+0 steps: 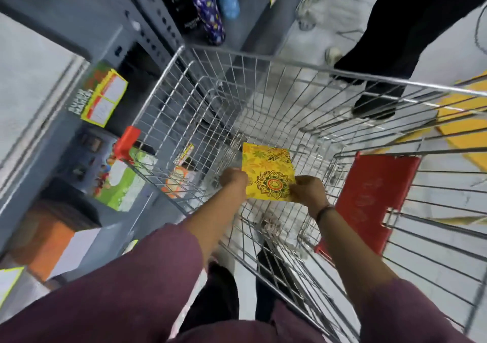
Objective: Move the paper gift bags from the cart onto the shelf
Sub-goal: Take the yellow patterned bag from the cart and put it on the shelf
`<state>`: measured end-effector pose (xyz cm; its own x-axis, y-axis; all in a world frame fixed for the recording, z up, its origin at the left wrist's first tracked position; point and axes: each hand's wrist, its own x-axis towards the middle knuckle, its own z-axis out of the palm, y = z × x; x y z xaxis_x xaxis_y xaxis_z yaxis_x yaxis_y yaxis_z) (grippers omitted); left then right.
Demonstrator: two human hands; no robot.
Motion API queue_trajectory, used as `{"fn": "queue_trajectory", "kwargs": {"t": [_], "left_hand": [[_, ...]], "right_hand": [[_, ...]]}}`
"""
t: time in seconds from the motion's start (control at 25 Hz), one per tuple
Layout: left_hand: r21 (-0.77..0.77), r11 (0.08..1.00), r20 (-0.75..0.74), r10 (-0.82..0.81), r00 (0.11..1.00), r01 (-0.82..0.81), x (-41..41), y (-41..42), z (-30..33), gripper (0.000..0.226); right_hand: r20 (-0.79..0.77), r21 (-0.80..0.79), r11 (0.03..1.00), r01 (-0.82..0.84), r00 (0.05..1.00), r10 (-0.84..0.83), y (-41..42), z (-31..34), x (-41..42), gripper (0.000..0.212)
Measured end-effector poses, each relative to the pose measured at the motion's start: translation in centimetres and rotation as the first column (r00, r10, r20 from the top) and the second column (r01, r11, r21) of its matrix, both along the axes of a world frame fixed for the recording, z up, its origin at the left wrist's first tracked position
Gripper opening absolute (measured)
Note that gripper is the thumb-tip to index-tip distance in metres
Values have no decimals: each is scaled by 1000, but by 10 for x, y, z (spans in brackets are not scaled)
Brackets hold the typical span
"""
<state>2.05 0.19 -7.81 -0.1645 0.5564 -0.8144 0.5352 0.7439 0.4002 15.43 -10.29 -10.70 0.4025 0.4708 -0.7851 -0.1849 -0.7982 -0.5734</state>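
Note:
A flat yellow paper gift bag (267,168) with a floral mandala print is held inside the wire shopping cart (210,97), above its floor. My left hand (233,180) grips the bag's left edge and my right hand (308,191) grips its lower right corner. Both forearms reach down over the cart's near rim. The grey metal shelf unit (87,34) stands along the left of the cart. No other gift bags show in the cart basket.
Colourful boxed toys (104,96) and a green box (123,181) sit on the shelf at left, with patterned bottles (209,13) further along. The cart's red child-seat flap (374,203) is at right. Another person's dark legs and shoe (376,102) stand beyond the cart.

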Motion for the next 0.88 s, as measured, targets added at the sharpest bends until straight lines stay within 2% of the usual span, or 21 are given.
{"fn": "queue_trajectory", "kwargs": {"t": [0.08, 0.16, 0.24, 0.32, 0.44, 0.6, 0.88], "left_hand": [[27, 992, 221, 115, 968, -123, -15, 2, 35, 28], [86, 973, 369, 168, 914, -214, -32, -1, 75, 31], [147, 963, 460, 136, 877, -227, -48, -8, 108, 30], [209, 948, 515, 104, 851, -242, -60, -15, 131, 34], [278, 919, 578, 71, 813, -279, -80, -27, 150, 36], [408, 879, 548, -20, 836, -246, -97, -38, 149, 42], [482, 818, 554, -8, 832, -313, -127, -49, 166, 41]], "right_hand": [[-68, 108, 993, 49, 997, -41, -1, 39, -3, 23], [-235, 231, 960, 159, 966, -104, -4, 76, -7, 26], [-332, 313, 931, 186, 940, -76, -7, 103, -8, 27], [-366, 388, 906, 169, 931, -17, -8, 120, -7, 29], [-362, 468, 876, 113, 929, 73, -7, 142, -9, 35], [-337, 519, 850, 89, 935, 108, -5, 161, -13, 31], [-320, 551, 835, -4, 923, 215, 2, 183, -43, 33]]}}
